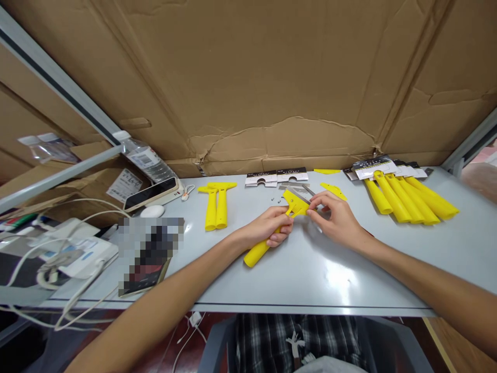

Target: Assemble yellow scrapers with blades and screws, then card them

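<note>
A yellow plastic scraper (pixel 257 254) slants up and to the right over the middle of the table. My left hand (pixel 272 227) is wrapped round its handle just below the wide head. Along the head's upper edge lies a thin metal blade (pixel 298 198). My right hand (pixel 336 215) pinches the blade's right end at the corner of the head; its fingertips partly hide what they grip. Behind the head, more thin metal strips (pixel 295 185) lie flat. A few small screws (pixel 278 200) are scattered left of the head.
Two yellow scraper handles (pixel 216 207) lie at left. Several carded scrapers (pixel 404 202) fan out at right. Header cards (pixel 261 178) and loose yellow covers (pixel 333 190) sit near the cardboard wall (pixel 287 77). A pixelated phone (pixel 149 259), cables and a water bottle (pixel 149 160) crowd the left side.
</note>
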### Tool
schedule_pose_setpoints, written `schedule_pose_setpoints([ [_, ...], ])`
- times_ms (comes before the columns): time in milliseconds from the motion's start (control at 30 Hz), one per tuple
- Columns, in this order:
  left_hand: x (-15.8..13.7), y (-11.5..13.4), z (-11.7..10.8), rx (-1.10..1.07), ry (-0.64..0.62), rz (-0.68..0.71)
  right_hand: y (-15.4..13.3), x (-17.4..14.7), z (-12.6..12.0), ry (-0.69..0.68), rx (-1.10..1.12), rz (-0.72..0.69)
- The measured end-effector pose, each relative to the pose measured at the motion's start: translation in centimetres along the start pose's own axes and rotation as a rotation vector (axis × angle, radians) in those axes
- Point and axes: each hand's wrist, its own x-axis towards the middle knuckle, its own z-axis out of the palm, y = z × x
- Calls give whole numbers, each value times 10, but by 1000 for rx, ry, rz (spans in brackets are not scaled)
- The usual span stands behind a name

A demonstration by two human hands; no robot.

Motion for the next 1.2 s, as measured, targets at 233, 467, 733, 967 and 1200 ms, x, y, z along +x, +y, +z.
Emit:
schedule_pose_setpoints([
  [233, 6, 3, -13, -85, 129, 70, 0, 10, -18, 85, -105, -28],
  [467, 12, 2, -25, -198, 143, 98, 4, 25, -56, -9, -519, -3],
  [733, 14, -1, -27, -227, 131, 115, -3, 22, -64, -512, -767, 255],
  [967, 12, 3, -23, -208, 137, 103, 13, 16, -61, -501, -683, 212],
  [1200, 10, 5, -20, -234, 164, 104, 14, 26, -62, -117, -514, 113],
])
